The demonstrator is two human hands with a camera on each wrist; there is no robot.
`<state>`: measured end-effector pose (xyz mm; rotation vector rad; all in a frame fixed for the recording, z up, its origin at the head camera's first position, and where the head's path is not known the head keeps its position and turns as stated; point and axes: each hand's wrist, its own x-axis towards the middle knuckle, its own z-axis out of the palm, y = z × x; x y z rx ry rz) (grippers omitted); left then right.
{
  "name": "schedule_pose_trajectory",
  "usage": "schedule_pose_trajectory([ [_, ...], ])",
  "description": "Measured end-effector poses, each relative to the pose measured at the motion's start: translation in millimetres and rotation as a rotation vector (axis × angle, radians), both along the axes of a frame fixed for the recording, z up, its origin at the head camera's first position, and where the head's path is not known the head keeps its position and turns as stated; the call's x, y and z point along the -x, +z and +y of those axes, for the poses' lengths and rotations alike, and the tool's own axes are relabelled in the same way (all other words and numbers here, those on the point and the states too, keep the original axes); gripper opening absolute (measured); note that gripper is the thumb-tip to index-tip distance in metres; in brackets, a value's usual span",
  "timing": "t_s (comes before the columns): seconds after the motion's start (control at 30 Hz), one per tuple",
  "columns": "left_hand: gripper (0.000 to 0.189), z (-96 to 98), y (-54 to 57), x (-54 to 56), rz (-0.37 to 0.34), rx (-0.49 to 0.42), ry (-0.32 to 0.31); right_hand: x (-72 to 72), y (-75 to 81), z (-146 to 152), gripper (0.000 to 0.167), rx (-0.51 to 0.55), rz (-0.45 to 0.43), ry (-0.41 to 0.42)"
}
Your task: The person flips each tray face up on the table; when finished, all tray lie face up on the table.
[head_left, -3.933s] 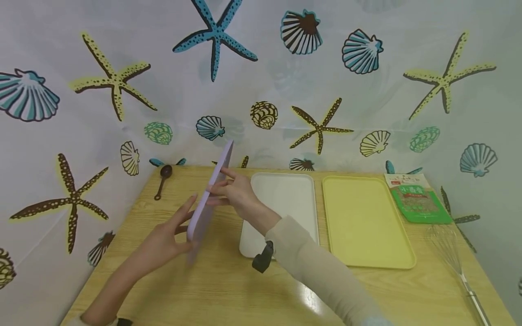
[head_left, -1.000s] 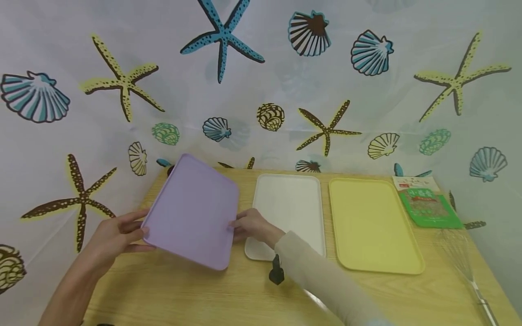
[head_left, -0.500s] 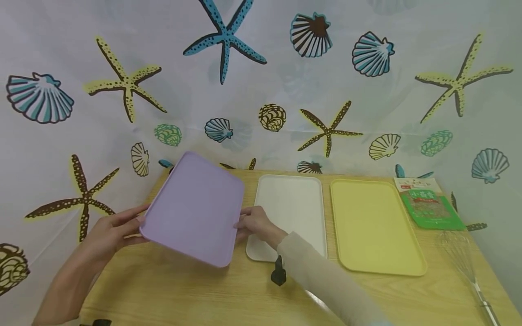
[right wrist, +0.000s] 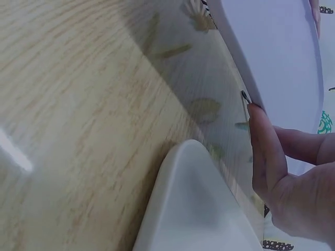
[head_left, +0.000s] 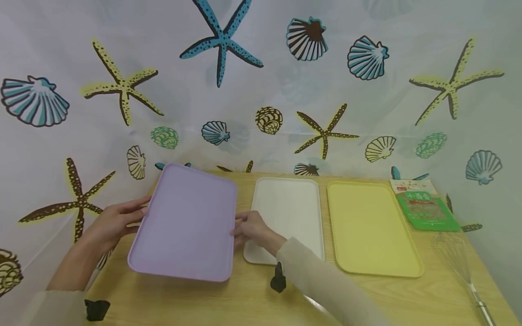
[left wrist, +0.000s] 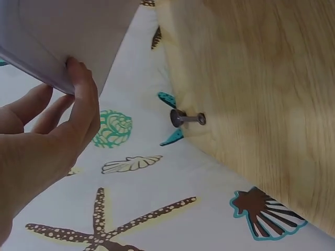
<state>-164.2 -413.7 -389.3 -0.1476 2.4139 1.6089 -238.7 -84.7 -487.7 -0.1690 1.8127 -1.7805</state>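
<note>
A purple rectangular tray is held above the table, tilted with its inner face toward me. My left hand grips its left edge; in the left wrist view the fingers reach under the tray's underside. On the opposite side my right hand pinches the right edge, fingertips below the rim in the right wrist view. A dark measuring spoon lies on the table near the far left corner, hidden behind the tray in the head view. The right hand overlaps the white tray.
The white tray lies flat just right of the purple one. Beside it rests a yellow tray. Farther right are a green seasoning packet and a wire whisk. A shell-patterned cloth rises behind the wooden table.
The purple tray, earlier held nearly on edge, has turned its inner face toward me. In the last half second it has levelled and lowered slightly, both hands still on it.
</note>
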Motion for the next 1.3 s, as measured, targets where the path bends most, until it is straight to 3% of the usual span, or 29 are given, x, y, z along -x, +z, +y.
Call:
schedule_pose_trajectory([
  [0.23,0.06,-4.5,-5.9,16.1,-0.019,0.091,-0.012,-1.6,3.0,2,0.053,-0.015,0.051,-0.018],
  [0.43,0.052,0.9,-4.8,31.6,0.009,0.206,-0.013,4.9,2.4,-1,0.053,-0.013,0.074,-0.047],
  [0.63,0.05,4.1,-6.5,42.4,0.0,0.239,-0.004,10.4,2.7,-1,0.055,-0.012,0.059,-0.084],
  [0.9,0.047,1.2,-27.9,50.7,0.016,0.262,0.055,17.2,3.1,-6,0.053,-0.009,0.055,-0.088],
  [1.07,0.045,-1.6,-44.0,60.0,0.028,0.261,0.086,18.1,3.6,-11,0.051,-0.012,0.04,-0.134],
  [1.3,0.043,4.4,-49.1,68.1,0.028,0.245,0.072,17.2,3.9,-13,0.048,-0.127,0.123,-0.17],
])
